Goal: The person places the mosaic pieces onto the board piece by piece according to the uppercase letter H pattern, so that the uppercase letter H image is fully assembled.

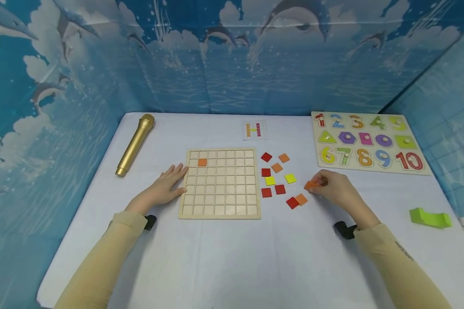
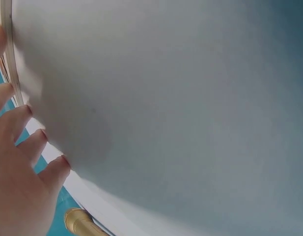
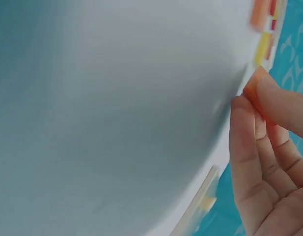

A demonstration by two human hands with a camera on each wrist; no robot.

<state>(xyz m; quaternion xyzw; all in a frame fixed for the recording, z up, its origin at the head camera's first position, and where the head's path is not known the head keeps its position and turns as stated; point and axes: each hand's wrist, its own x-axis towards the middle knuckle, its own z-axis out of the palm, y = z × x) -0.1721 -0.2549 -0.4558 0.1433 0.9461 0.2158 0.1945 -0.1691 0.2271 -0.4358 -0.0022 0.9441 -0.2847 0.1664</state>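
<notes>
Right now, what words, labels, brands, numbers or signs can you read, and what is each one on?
"1 2 3 4 5": top row of the number board.
"6 7 8 9 10": its bottom row.
Dark marking on the right sleeve: too small to read.
Pattern card: nothing legible.
No readable words or brands.

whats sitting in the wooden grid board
One orange tile sits in the wooden grid board, near its top left corner; the rest looks bare. The surface under the tile is covered.
</notes>
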